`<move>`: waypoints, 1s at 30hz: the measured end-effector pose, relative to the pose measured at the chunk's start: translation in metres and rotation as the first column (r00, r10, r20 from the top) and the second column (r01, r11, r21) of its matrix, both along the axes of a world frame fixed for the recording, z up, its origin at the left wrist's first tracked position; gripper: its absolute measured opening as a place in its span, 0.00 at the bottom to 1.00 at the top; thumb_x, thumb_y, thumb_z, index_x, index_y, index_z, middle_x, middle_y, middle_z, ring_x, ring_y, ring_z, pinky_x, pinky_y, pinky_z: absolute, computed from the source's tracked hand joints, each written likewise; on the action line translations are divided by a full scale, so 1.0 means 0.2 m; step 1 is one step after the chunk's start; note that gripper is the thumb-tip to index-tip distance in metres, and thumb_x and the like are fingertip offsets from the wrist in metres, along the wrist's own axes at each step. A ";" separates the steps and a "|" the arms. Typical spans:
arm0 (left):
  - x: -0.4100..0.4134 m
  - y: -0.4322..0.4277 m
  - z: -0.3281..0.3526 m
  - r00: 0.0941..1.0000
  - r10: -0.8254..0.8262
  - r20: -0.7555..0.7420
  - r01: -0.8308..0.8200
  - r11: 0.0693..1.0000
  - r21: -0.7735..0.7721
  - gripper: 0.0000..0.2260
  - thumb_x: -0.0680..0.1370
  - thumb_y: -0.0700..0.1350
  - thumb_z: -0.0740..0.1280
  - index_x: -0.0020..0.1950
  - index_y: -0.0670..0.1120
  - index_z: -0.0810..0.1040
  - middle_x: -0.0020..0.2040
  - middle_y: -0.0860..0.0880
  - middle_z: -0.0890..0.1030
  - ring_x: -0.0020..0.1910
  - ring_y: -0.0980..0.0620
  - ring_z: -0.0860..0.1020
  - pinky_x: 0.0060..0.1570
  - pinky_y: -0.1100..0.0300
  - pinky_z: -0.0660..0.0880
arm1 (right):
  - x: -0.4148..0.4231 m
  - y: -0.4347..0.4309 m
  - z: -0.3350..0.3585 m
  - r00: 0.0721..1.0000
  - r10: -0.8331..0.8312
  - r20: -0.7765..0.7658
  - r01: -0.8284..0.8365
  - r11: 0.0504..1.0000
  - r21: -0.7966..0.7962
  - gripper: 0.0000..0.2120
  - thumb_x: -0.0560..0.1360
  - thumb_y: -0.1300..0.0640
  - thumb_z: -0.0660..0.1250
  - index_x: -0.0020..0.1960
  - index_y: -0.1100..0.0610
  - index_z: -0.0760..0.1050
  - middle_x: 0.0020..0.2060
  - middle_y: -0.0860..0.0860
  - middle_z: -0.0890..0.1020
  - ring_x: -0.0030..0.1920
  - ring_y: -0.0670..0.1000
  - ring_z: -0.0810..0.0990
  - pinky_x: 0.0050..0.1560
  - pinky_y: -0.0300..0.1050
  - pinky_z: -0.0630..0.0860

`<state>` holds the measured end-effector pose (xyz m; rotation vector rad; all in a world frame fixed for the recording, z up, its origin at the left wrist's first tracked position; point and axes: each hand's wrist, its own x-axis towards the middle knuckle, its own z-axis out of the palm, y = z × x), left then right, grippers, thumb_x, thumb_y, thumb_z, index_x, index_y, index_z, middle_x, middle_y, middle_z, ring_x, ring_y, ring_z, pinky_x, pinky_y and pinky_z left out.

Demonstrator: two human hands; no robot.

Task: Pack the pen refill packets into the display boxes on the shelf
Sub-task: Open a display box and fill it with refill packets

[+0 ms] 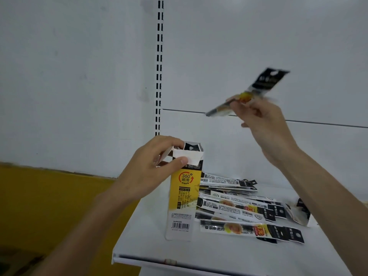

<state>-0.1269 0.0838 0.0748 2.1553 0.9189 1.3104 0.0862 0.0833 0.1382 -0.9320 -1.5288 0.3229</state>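
At the shelf (219, 253), left fingers (169, 140) grip a packet-holding box (181, 206), right fingers (238, 106) a packet (262, 82).

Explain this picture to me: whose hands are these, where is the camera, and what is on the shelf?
No robot here: a person wears a camera on the head, so you look down along their arms. The left hand holds open the top flap of an upright yellow display box on a white shelf. The right hand pinches one pen refill packet in the air, up and to the right of the box. More loose packets lie piled beside the box.
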 end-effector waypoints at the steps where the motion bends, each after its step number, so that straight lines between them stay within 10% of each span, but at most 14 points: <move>1: 0.00 0.00 0.00 1.000 0.003 -0.019 -0.003 1.000 0.004 0.12 0.67 0.58 0.61 0.50 0.64 0.70 0.53 0.66 0.72 0.53 0.66 0.72 0.42 0.78 0.71 | -0.01 0.00 0.03 0.998 -0.057 0.019 0.056 0.998 0.039 0.10 0.75 0.52 0.66 0.37 0.49 0.83 0.36 0.36 0.78 0.40 0.37 0.74 0.48 0.36 0.69; 7: -0.01 0.00 0.00 0.997 -0.068 -0.035 0.067 0.998 -0.018 0.13 0.69 0.56 0.60 0.54 0.66 0.71 0.57 0.61 0.72 0.57 0.64 0.71 0.43 0.78 0.71 | -0.05 -0.03 0.12 0.991 -0.068 0.112 0.056 0.993 0.108 0.08 0.76 0.59 0.65 0.45 0.46 0.76 0.45 0.45 0.81 0.50 0.53 0.81 0.54 0.55 0.78; 20: -0.02 0.03 0.02 0.996 -0.087 0.011 0.088 0.989 -0.121 0.09 0.66 0.57 0.62 0.43 0.57 0.74 0.54 0.54 0.75 0.55 0.52 0.75 0.49 0.62 0.72 | -0.15 0.01 0.19 0.885 0.463 -0.045 -0.461 0.861 -0.214 0.09 0.75 0.71 0.58 0.44 0.60 0.74 0.37 0.51 0.82 0.43 0.51 0.82 0.45 0.45 0.80; 30: 0.02 0.03 -0.01 0.999 -0.051 -0.019 0.050 0.997 -0.056 0.07 0.68 0.58 0.60 0.41 0.57 0.71 0.49 0.59 0.75 0.53 0.57 0.75 0.48 0.68 0.71 | -0.29 0.03 0.15 0.839 0.505 -0.201 -0.540 0.818 -0.198 0.09 0.71 0.71 0.56 0.44 0.61 0.71 0.33 0.54 0.75 0.30 0.49 0.75 0.39 0.47 0.74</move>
